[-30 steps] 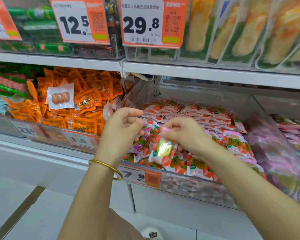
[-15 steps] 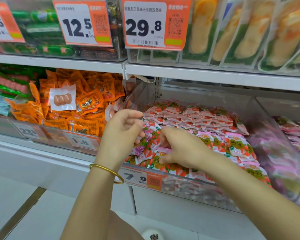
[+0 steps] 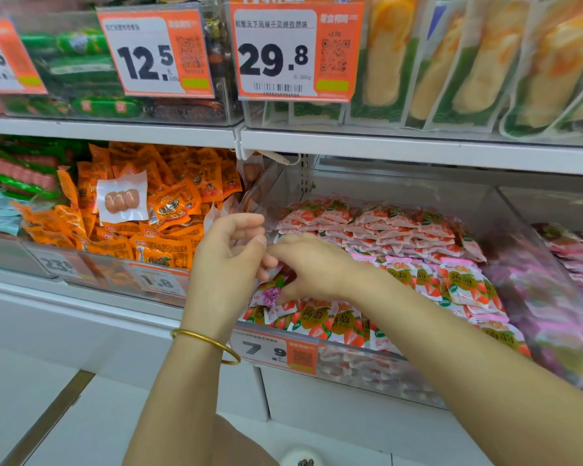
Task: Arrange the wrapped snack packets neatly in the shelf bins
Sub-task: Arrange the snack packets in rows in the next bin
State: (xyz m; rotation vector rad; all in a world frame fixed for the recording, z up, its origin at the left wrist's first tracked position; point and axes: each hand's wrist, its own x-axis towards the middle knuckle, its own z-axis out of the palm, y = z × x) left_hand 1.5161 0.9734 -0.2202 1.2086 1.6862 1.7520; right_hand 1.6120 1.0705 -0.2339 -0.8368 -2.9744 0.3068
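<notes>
A clear shelf bin (image 3: 367, 369) holds red-and-white strawberry snack packets (image 3: 401, 235), stacked flat at the back and standing in rows at the front (image 3: 465, 285). My left hand (image 3: 226, 260) hovers over the bin's front left corner with curled fingers and holds purple-printed packets (image 3: 272, 292) that hang below it. My right hand (image 3: 317, 267) lies palm down over the front rows. Its fingertips meet the left hand and its thumb sits under the purple packets, pinching them. How many packets hang there is hidden by the two hands.
Left of it is a bin of orange packets (image 3: 169, 203), to the right a bin of pink packets (image 3: 576, 264). A white shelf edge (image 3: 418, 153) runs close overhead with price tags (image 3: 276, 55). A 7.9 label (image 3: 273, 351) marks the bin front.
My right hand set a strawberry packet down in the front rows, then moved left to meet the left hand at the purple packets. The left hand stayed near the corner.
</notes>
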